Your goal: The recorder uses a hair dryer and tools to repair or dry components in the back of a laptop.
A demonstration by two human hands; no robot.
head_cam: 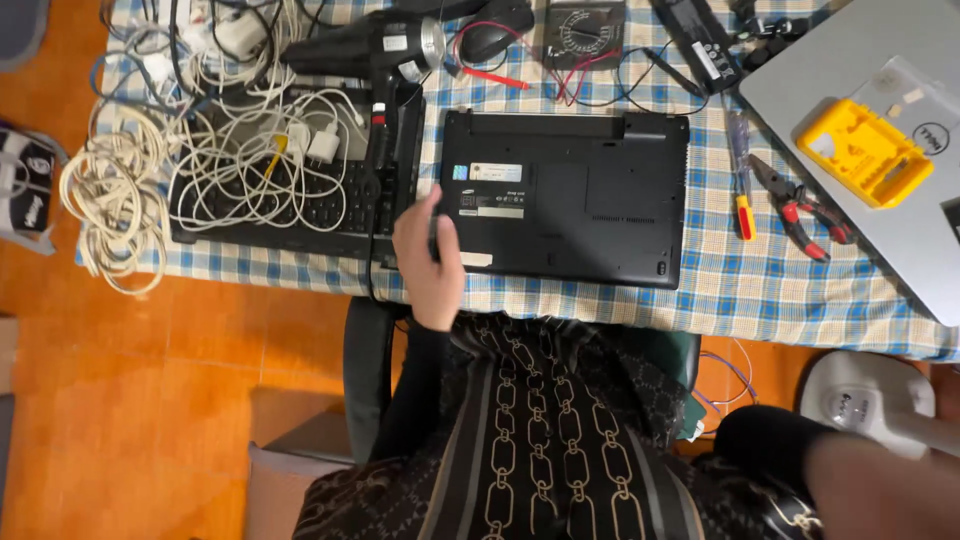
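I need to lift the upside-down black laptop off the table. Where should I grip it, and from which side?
Probably grip the black laptop by its near long edge, coming from the seated side. That edge lies next the table's edge with nothing in front. The left hand already rests at its near-left corner; a black keyboard crowds that side.

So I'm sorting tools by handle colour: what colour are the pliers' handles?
Red and black, on the pliers right of the laptop; head view shows them.

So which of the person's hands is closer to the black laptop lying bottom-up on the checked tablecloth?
Left. The left hand rests on the black upturned laptop's near-left corner. The right hand isn't visible; only its dark-sleeved arm shows, low and off the table.
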